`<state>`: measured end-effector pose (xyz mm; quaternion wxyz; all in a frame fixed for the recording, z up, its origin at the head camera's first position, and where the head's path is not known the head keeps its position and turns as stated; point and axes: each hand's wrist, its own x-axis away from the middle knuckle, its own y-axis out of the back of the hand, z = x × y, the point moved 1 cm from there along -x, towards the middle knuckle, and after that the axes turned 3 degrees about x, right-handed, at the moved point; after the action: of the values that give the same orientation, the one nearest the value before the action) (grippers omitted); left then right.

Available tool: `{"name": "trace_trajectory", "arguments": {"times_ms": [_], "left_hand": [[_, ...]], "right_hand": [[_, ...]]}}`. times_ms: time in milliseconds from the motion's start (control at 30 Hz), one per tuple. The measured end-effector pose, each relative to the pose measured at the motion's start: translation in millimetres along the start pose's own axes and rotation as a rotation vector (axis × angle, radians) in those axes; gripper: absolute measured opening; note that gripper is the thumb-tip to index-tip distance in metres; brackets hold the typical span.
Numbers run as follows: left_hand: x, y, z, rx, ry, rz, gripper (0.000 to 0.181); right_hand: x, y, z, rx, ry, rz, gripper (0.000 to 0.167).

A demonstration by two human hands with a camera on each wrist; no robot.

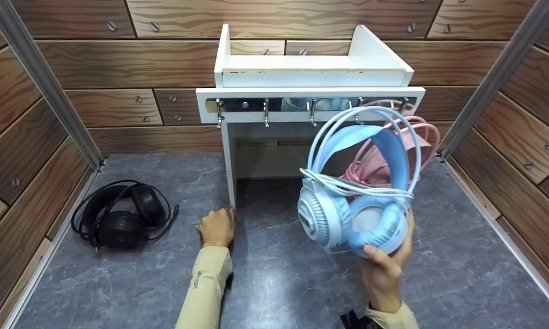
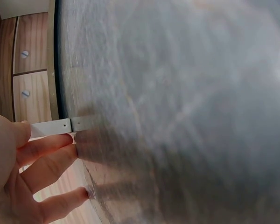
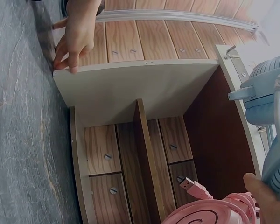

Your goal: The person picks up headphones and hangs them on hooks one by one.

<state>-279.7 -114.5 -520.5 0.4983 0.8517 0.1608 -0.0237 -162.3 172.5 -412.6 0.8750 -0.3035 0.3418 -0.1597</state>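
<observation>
My left hand pinches the front lower end of the left side panel of a white shelf unit; thumb and fingers sit on either side of it in the left wrist view. In my right hand is a pair of light blue headphones, gripped by one ear cup, headband upward. A white cable is wound across their middle. They are in front of the unit's right half. Behind them, partly hidden, is a pink headset at the unit's right end; its USB plug shows in the right wrist view.
Black headphones with a loose cable lie on the grey marbled surface at left. Several metal hooks line the unit's front rail. Wood-patterned walls enclose the back and sides.
</observation>
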Motion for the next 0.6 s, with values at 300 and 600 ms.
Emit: {"name": "trace_trajectory", "arguments": {"times_ms": [300,600], "left_hand": [[0.5,0.5,-0.6,-0.001,0.012,0.006,0.041],[0.2,0.2,-0.8,-0.002,0.002,-0.010,0.039]], "right_hand": [[0.4,-1.7,-1.3,0.018,0.000,0.009,0.102],[3.3,-2.6,-2.4,0.024,-0.019,0.006,0.104]]}}
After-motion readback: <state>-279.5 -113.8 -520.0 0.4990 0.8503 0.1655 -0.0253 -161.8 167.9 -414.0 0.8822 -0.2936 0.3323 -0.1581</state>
